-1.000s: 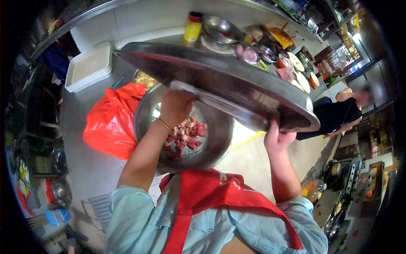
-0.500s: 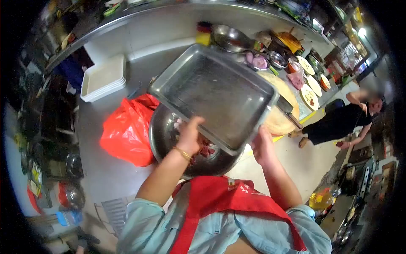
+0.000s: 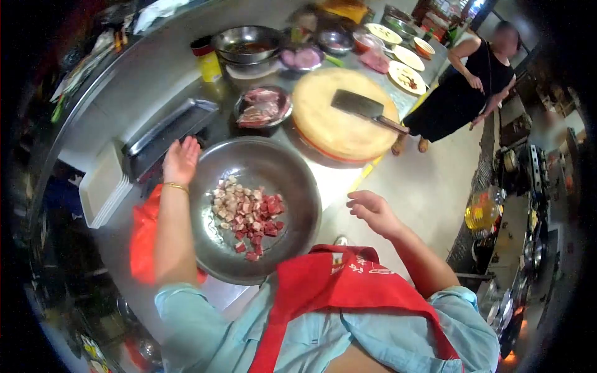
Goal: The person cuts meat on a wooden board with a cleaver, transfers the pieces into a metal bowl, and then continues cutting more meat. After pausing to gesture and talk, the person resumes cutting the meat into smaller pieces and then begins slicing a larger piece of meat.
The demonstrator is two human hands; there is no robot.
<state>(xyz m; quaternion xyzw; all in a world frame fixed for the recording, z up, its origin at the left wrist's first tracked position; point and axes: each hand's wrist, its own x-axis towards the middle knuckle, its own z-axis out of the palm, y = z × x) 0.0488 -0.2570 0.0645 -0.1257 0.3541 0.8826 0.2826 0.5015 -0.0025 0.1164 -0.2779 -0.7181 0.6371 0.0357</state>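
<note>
Left hand point(image 3: 181, 159) is beside the near end of the metal tray point(image 3: 169, 138), palm showing, fingers straight and close together; contact unclear. Right hand point(image 3: 375, 213) hangs over the floor point(image 3: 429, 180), well apart from the big bowl point(image 3: 301, 186), fingers loosely bent, pinching nothing. Diced meat point(image 3: 249, 214) sits inside the bowl, away from the rim. Bowl is at the counter's near edge, overlapping the red bag point(image 3: 143, 239). Cleaver point(image 3: 357, 104) lies on the round board point(image 3: 320, 133), handle past its rim. Open floor separates right hand and person point(image 3: 488, 71).
</note>
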